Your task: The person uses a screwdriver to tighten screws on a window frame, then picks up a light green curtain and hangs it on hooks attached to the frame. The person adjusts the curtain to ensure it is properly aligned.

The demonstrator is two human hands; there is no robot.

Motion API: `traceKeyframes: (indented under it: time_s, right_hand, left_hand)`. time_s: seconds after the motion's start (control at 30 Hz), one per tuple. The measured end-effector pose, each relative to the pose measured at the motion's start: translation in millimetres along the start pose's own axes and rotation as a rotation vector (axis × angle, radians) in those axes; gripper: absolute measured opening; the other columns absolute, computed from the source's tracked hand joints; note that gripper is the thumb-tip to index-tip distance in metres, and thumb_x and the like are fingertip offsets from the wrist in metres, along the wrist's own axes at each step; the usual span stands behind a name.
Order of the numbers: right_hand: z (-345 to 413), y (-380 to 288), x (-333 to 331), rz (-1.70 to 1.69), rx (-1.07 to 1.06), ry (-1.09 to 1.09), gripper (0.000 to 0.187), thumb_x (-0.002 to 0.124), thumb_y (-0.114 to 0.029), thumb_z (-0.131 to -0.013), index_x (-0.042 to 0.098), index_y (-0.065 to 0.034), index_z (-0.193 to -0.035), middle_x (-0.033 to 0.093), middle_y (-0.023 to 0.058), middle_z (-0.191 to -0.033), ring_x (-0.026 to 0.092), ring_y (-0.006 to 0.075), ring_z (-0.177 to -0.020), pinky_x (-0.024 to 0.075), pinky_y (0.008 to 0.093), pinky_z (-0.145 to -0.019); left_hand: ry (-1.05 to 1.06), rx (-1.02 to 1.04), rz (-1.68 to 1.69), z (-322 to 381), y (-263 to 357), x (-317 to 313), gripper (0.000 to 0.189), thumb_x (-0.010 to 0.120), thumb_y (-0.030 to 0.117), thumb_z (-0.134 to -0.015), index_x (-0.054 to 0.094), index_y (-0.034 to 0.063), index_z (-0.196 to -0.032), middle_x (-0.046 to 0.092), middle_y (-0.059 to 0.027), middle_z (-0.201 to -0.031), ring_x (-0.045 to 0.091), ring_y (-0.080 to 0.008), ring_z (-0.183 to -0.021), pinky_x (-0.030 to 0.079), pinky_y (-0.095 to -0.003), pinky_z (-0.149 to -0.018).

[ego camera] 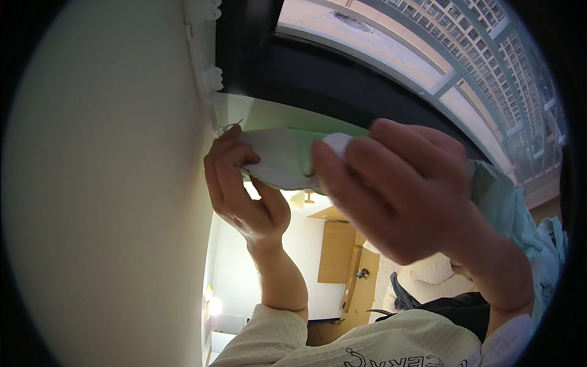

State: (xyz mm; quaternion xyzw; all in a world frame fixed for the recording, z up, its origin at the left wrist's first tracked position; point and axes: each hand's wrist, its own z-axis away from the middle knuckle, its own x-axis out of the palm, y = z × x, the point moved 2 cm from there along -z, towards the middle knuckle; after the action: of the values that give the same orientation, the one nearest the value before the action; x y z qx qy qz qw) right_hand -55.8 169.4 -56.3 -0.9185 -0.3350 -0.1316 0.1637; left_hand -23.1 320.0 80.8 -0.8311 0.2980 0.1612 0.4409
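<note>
My left hand (250,188) grips the end of a pale green curtain (312,142) at its white heading tape (275,149), thumb below and fingers over it. A thin metal curtain hook (234,124) sticks out above its fingertips. My right hand (394,183), nearer the camera and slightly blurred, has its fingers curled at the other side of the tape. A small white piece (337,142) shows between its fingers; whether it belongs to the tape I cannot tell. A dark curved bit, perhaps another hook, lies beside its fingertips. Light blue-green fabric (497,202) hangs behind the right wrist.
A plain wall (105,183) fills the left side. Along it runs a white curtain track (195,41) with white scalloped gliders (213,78). A dark window frame (312,73) crosses the top, with buildings outside. Below are a wooden cabinet (337,252) and pale bedding (431,275).
</note>
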Motion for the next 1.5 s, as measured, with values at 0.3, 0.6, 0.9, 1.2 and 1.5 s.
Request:
traceKeyframes:
  time_s: [0.3, 0.6, 0.9, 1.2, 1.5]
  right_hand:
    - [-34, 11, 59, -0.091, -0.138, 0.113, 0.028, 0.07, -0.017, -0.062, 0.066, -0.0025, -0.087, 0.057, 0.0015, -0.077, 0.061, 0.0151, -0.069, 0.0516, 0.0258, -0.053]
    - [-36, 15, 73, -0.097, -0.106, 0.127, 0.026, 0.068, -0.015, -0.061, 0.064, -0.0041, -0.084, 0.055, 0.0018, -0.077, 0.059, 0.0143, -0.067, 0.05, 0.0269, -0.051]
    - [-44, 14, 74, -0.092, -0.051, 0.078, 0.023, 0.067, -0.016, -0.063, 0.063, -0.0052, -0.083, 0.051, 0.001, -0.074, 0.056, 0.0148, -0.064, 0.049, 0.0273, -0.051]
    - [-54, 20, 71, -0.078, 0.136, -0.218, 0.008, 0.068, -0.015, -0.074, 0.067, -0.0065, -0.072, 0.066, 0.0057, -0.075, 0.069, 0.0212, -0.077, 0.0563, 0.0335, -0.059]
    - [-96, 39, 44, -0.467, 0.548, -0.717, 0.035, 0.071, -0.027, -0.08, 0.072, 0.0011, -0.101, 0.071, 0.0205, -0.085, 0.071, 0.0319, -0.077, 0.0555, 0.039, -0.072]
  left_hand:
    - [0.333, -0.266, 0.203, -9, 14, 4, 0.027, 0.062, 0.017, -0.091, 0.066, -0.0062, -0.105, 0.071, -0.0116, -0.087, 0.068, -0.0216, -0.074, 0.056, -0.0311, -0.071]
    - [0.41, -0.163, -0.016, -5, 10, 8, 0.016, 0.069, -0.003, -0.085, 0.073, -0.001, -0.1, 0.074, -0.008, -0.088, 0.065, -0.0112, -0.062, 0.05, -0.0209, -0.054]
    - [0.4, -0.209, 0.019, -14, 10, 7, 0.015, 0.067, -0.006, -0.087, 0.073, -0.0022, -0.1, 0.074, -0.0094, -0.089, 0.066, -0.0122, -0.065, 0.051, -0.022, -0.056]
    - [0.352, -0.311, 0.006, -17, 6, 11, 0.015, 0.066, -0.003, -0.089, 0.074, -0.0028, -0.101, 0.074, -0.0085, -0.086, 0.067, -0.012, -0.069, 0.049, -0.0206, -0.057]
    - [0.378, -0.077, -0.201, -31, 15, 7, 0.023, 0.059, -0.006, -0.088, 0.074, -0.0024, -0.105, 0.074, -0.0149, -0.1, 0.069, -0.0189, -0.075, 0.056, -0.0274, -0.065]
